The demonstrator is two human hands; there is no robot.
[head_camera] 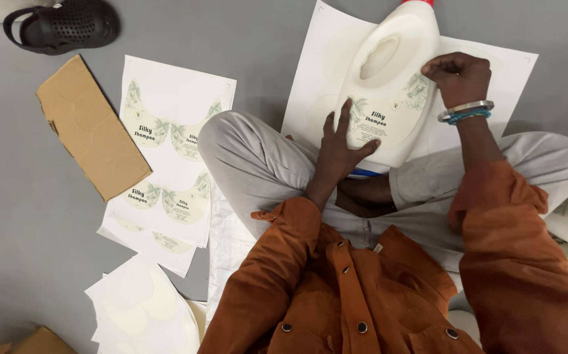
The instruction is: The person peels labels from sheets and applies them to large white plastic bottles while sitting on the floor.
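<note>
Label [379, 124] placement is the delicate part: the pale, leaf-printed sticker lies on the broad face of a white handled jug [389, 72] that rests across the seated person's lap, red cap pointing away from the body. The left hand [340, 147] is spread flat, fingers apart, pressing the label's near-left portion and bracing the jug's lower edge. The right hand [458, 75] is curled with fingers drawn together at the label's far-right corner; whether it pinches the sticker's edge or only presses it I cannot tell.

Judged from this, a crease or trapped bubble is the main risk, since both hands bear on opposite ends while the middle between them lies unpressed. The jug could also roll on the soft lap under the flat palm, skewing the label.

Beyond the right hand, under the jug, sits a peeled backing sheet [500, 65]. Out past the left hand lie sheets of unused labels [172, 151], a cardboard piece [90, 128] and a black sandal [61, 26].
</note>
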